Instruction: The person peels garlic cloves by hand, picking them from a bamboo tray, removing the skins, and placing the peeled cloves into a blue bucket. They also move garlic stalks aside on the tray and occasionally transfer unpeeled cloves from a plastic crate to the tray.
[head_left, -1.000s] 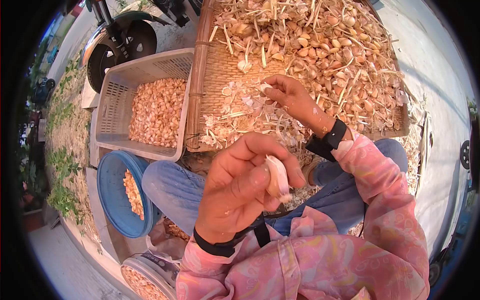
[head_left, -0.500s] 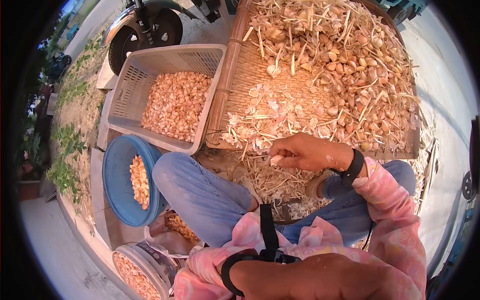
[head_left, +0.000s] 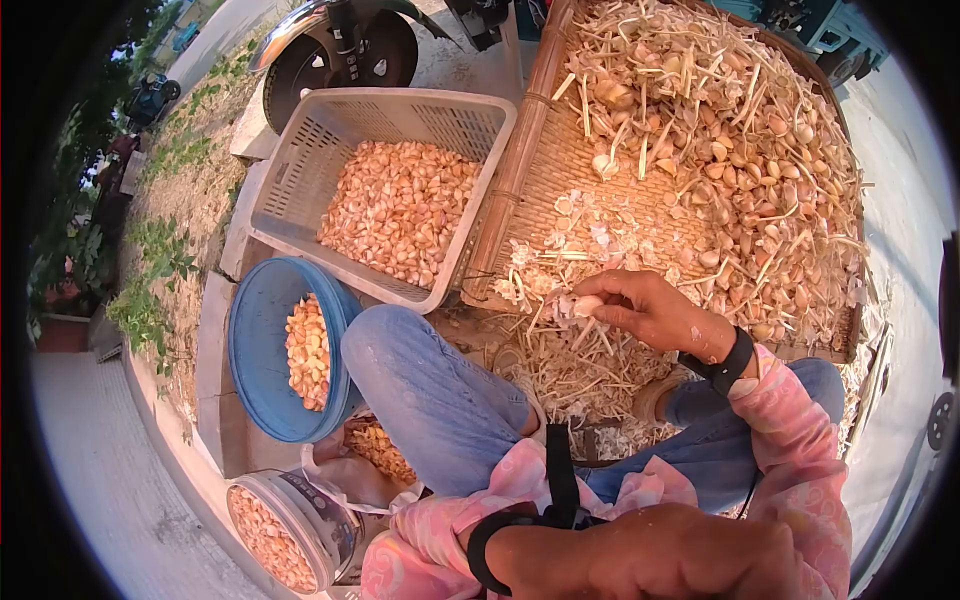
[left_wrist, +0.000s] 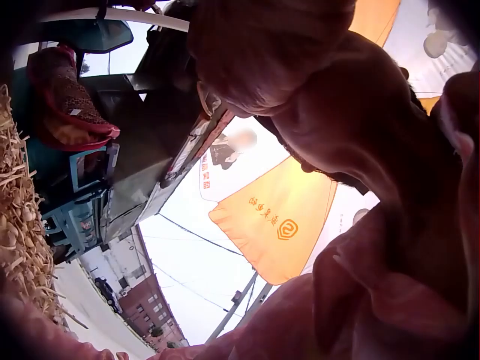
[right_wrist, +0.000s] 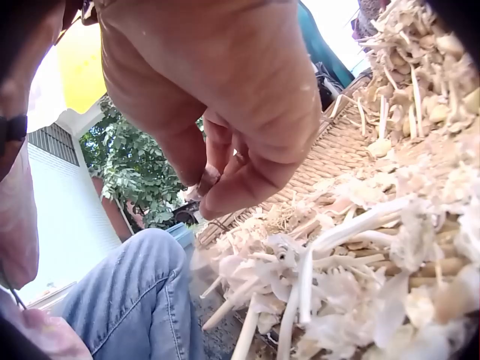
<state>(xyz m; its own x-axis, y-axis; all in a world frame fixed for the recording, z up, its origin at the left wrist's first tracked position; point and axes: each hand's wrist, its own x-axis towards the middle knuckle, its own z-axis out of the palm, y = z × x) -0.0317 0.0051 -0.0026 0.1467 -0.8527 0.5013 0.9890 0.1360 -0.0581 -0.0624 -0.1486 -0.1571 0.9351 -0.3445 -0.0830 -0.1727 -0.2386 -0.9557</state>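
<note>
Thumb and fingers of the right hand point(head_left: 660, 312) pinch a pale garlic piece point(head_left: 587, 305) above the near edge of the woven mat point(head_left: 560, 190). The right wrist view shows the same hand point(right_wrist: 217, 97) with curled fingertips together, beside stems and papery skins point(right_wrist: 352, 262). Close to the head camera, the left hand point(head_left: 650, 555) lies across the lower part of the head view, past its black wristband. Its fingers and anything in them are hidden. A large heap of garlic cloves and stems point(head_left: 740, 170) covers the mat's far and right parts.
Left of the mat stands a grey crate point(head_left: 275, 215) of cloves. Nearer are a blue bucket point(head_left: 265, 350) with peeled cloves, a bag point(head_left: 345, 475) and a white bucket point(head_left: 322, 540) of cloves. Skins and stems litter the ground point(head_left: 575, 375) between the legs.
The left hand, which held a clove up at mid-view, has dropped low and turned rightward across the body. The right hand has come back from over the mat to its near edge.
</note>
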